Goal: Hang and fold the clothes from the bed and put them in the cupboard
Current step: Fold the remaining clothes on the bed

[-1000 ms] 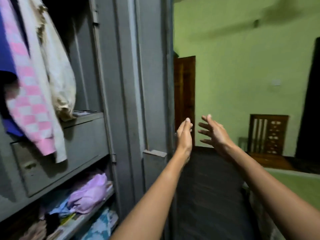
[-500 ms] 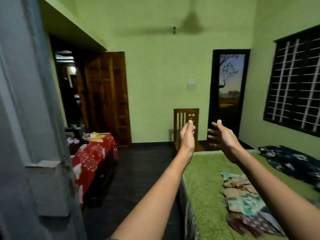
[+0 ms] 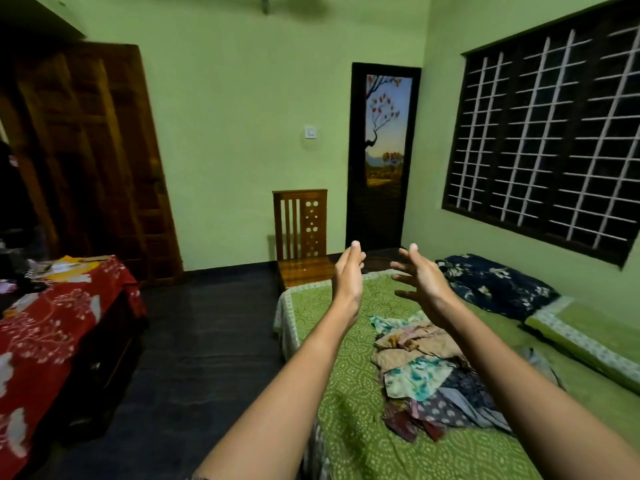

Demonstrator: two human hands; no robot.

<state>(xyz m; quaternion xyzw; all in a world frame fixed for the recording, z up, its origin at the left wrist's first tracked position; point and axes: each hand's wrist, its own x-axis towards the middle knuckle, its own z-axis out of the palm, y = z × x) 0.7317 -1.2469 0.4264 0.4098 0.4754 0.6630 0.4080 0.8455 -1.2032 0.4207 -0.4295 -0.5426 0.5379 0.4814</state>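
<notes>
Both arms reach out over the green bed [image 3: 353, 410]: the left hand [image 3: 348, 275] has its fingers straight and together, the right hand [image 3: 420, 278] has its fingers loosely spread, and neither holds anything. The pile of printed clothes [image 3: 426, 372] lies on the bedspread at about 5 o'clock from the hands, partly behind the right forearm. A dark floral pillow [image 3: 495, 285] lies at 3 o'clock, and a wooden chair [image 3: 301, 237] stands at 10 o'clock by the bed's far end.

Clothes pile [image 3: 429, 372] on bed [image 3: 349, 427], lower right of frame. Pillow [image 3: 498, 285] right of pile, under window [image 3: 550, 140]. Chair [image 3: 301, 233] behind bed. Table [image 3: 52, 327] lower left.
</notes>
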